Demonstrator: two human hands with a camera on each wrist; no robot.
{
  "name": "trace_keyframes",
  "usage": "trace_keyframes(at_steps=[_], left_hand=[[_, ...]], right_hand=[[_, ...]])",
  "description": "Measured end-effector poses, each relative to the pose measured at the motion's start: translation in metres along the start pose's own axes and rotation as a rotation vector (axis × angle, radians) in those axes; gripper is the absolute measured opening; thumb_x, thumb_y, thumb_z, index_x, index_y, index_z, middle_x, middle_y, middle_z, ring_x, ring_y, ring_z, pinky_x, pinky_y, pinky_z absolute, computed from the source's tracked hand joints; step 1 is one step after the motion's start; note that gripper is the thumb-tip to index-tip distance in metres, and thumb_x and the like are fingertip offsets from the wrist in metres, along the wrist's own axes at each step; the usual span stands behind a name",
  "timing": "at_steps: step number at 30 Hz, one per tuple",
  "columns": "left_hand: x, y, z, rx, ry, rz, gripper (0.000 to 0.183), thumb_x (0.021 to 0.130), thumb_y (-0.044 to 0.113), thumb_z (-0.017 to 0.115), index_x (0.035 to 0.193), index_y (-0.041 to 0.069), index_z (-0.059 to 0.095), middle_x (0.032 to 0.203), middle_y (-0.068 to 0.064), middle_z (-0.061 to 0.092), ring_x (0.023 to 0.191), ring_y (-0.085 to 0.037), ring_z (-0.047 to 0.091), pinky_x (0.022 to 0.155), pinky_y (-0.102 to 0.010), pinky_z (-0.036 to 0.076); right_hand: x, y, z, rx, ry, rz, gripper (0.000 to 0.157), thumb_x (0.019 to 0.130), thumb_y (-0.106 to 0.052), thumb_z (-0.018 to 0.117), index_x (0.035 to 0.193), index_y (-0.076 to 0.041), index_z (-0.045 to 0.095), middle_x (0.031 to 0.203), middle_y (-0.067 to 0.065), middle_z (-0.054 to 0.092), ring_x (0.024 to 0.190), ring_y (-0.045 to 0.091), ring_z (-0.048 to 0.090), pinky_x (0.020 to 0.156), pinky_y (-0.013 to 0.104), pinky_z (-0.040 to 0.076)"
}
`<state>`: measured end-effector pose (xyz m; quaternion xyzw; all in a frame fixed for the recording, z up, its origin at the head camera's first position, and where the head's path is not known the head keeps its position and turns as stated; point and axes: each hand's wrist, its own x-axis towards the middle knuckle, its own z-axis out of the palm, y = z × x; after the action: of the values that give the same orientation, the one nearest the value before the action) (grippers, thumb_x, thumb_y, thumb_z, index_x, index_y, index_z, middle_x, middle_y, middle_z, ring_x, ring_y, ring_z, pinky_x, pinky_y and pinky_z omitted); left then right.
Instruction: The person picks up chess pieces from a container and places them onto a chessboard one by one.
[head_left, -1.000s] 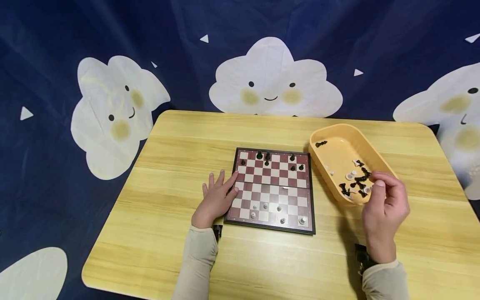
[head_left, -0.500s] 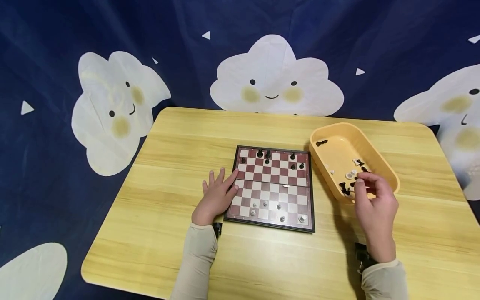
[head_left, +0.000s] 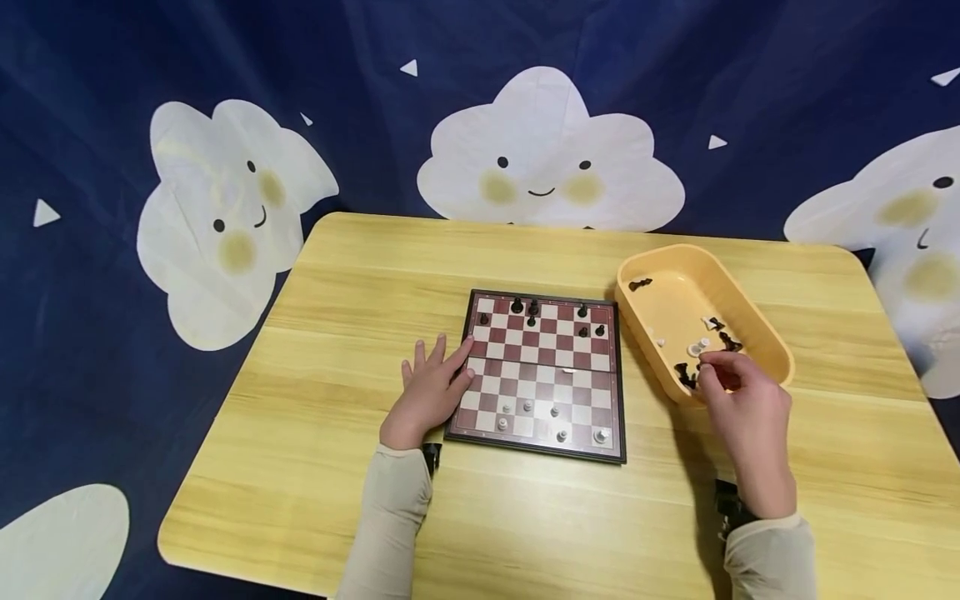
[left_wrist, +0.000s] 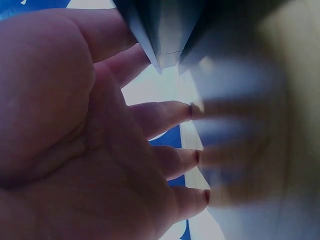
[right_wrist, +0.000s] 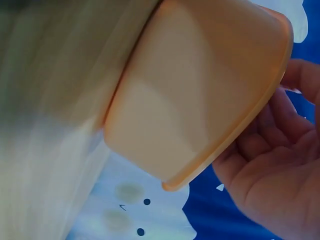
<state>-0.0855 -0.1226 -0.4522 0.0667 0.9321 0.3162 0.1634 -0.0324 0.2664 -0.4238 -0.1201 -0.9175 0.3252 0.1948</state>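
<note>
A folding chessboard (head_left: 540, 375) lies on the table with several black pieces along its far rows and several white pieces near its front. My left hand (head_left: 426, 396) rests at its left edge, fingers spread, thumb and index at the rim. In the left wrist view the fingertips (left_wrist: 197, 157) of this hand touch the table beside the dark board edge. My right hand (head_left: 750, 417) reaches over the near end of a yellow-orange bin (head_left: 678, 312). Its thumb and index finger pinch a small black chess piece (head_left: 702, 365), mostly hidden by the fingertips.
Inside the bin lie more chess pieces, among them a black one (head_left: 640, 284) at the far left and a white one (head_left: 698, 347) near the fingers. A blue curtain with clouds (head_left: 551, 158) hangs behind the table (head_left: 337, 333).
My right hand has moved left and slightly down within the bin, and its thumb and index have come to a black piece. My left hand stays at the board's edge.
</note>
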Motion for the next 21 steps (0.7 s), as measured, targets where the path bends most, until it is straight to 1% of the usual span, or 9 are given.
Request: trace_keyframes(at_steps=[3,5,7,9,12,14,16,18,21], left_hand=[[0.0,0.0,-0.001,-0.003,-0.003,-0.001,0.056,0.11,0.035,0.049,0.163,0.025,0.036,0.17,-0.024,0.013,0.154,-0.049,-0.011,0.117,-0.072,-0.006],[0.001,0.0,-0.002,-0.001,-0.004,-0.004,0.056,0.109,0.035,0.05,0.163,0.025,0.036,0.17,-0.024,0.013,0.155,-0.049,-0.011,0.118,-0.071,-0.006],[0.001,0.0,-0.002,0.001,-0.003,-0.004,0.056,0.109,0.034,0.051,0.163,0.025,0.036,0.17,-0.024,0.013,0.154,-0.05,-0.01,0.118,-0.071,-0.006],[0.002,0.0,-0.003,0.005,-0.001,-0.004,0.056,0.109,0.035,0.05,0.163,0.025,0.036,0.17,-0.024,0.013,0.154,-0.05,-0.01,0.118,-0.071,-0.006],[0.003,0.0,-0.004,0.006,0.005,-0.003,0.056,0.109,0.035,0.05,0.163,0.025,0.037,0.17,-0.024,0.014,0.155,-0.05,-0.01,0.118,-0.071,-0.006],[0.003,0.0,-0.004,-0.002,0.003,-0.003,0.056,0.109,0.035,0.05,0.163,0.025,0.037,0.17,-0.024,0.014,0.155,-0.049,-0.01,0.118,-0.071,-0.006],[0.003,0.001,-0.003,-0.011,0.0,-0.002,0.056,0.109,0.034,0.051,0.162,0.025,0.037,0.17,-0.024,0.014,0.155,-0.049,-0.01,0.118,-0.071,-0.006],[0.003,0.001,-0.002,-0.015,-0.004,-0.004,0.056,0.109,0.035,0.051,0.162,0.025,0.037,0.17,-0.023,0.013,0.155,-0.049,-0.01,0.118,-0.071,-0.006],[0.002,0.001,-0.001,-0.015,-0.002,-0.007,0.056,0.109,0.034,0.051,0.162,0.024,0.037,0.17,-0.024,0.014,0.155,-0.049,-0.01,0.118,-0.071,-0.006]], right_hand=[[0.006,0.0,-0.003,-0.066,-0.088,-0.032,0.017,0.093,-0.01,0.066,0.104,-0.006,0.079,0.088,0.014,0.077,0.07,-0.008,0.054,0.07,0.03,0.04],[0.011,0.0,-0.006,-0.099,-0.149,-0.057,0.017,0.093,-0.011,0.068,0.104,-0.005,0.079,0.088,0.014,0.077,0.071,0.009,0.063,0.068,0.034,0.042],[0.015,-0.001,-0.009,-0.122,-0.203,-0.077,0.017,0.093,-0.012,0.07,0.105,-0.003,0.078,0.088,0.015,0.077,0.074,0.026,0.068,0.066,0.04,0.045],[0.019,-0.002,-0.011,-0.152,-0.264,-0.083,0.018,0.093,-0.013,0.071,0.105,-0.001,0.077,0.089,0.016,0.076,0.079,0.037,0.069,0.065,0.046,0.047],[0.025,-0.003,-0.012,-0.217,-0.404,-0.063,0.023,0.095,-0.019,0.071,0.106,0.0,0.075,0.093,0.018,0.076,0.085,0.044,0.068,0.067,0.051,0.048],[0.029,-0.004,-0.012,-0.272,-0.504,-0.045,0.026,0.096,-0.023,0.069,0.105,0.0,0.074,0.096,0.018,0.075,0.088,0.046,0.067,0.067,0.051,0.048],[0.032,-0.004,-0.012,-0.31,-0.583,-0.02,0.028,0.096,-0.026,0.067,0.105,-0.001,0.072,0.1,0.019,0.075,0.092,0.048,0.066,0.069,0.05,0.048],[0.035,-0.004,-0.012,-0.333,-0.638,-0.006,0.027,0.096,-0.026,0.066,0.105,-0.001,0.071,0.101,0.019,0.075,0.094,0.049,0.066,0.071,0.051,0.049],[0.038,-0.003,-0.011,-0.333,-0.679,0.008,0.026,0.095,-0.024,0.067,0.105,0.0,0.071,0.102,0.021,0.075,0.097,0.05,0.065,0.074,0.053,0.05]])
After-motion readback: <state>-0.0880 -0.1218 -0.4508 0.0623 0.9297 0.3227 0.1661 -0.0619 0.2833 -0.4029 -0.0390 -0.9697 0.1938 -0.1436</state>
